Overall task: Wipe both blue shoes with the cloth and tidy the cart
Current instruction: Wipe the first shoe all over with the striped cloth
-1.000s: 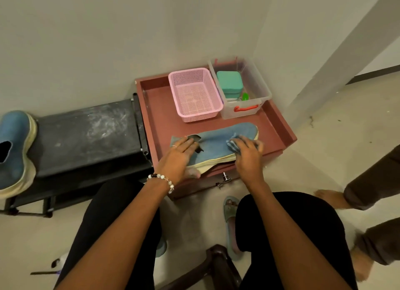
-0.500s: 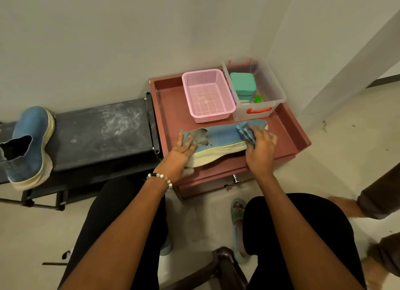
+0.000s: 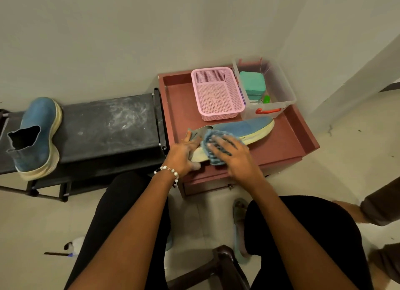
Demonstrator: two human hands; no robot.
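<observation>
One blue shoe [image 3: 249,127] with a cream sole lies on its side on the red-brown cart [image 3: 281,147], toe pointing right. My left hand [image 3: 181,157] holds its heel end, fingers on the collar and thumb at the sole. My right hand [image 3: 233,157] presses a blue striped cloth [image 3: 207,138] flat against the shoe's heel half with spread fingers. The second blue shoe [image 3: 36,136] stands on the black bench [image 3: 108,125] at the far left, away from both hands.
A pink basket [image 3: 216,93] and a clear box [image 3: 279,88] holding a teal case [image 3: 252,82] sit at the cart's back. Another person's legs [image 3: 381,203] are at the right edge. A dark chair [image 3: 225,266] is between my knees.
My right hand has slid the cloth left along the shoe, from the toe area to the heel half beside my left hand. My left hand stays at the heel.
</observation>
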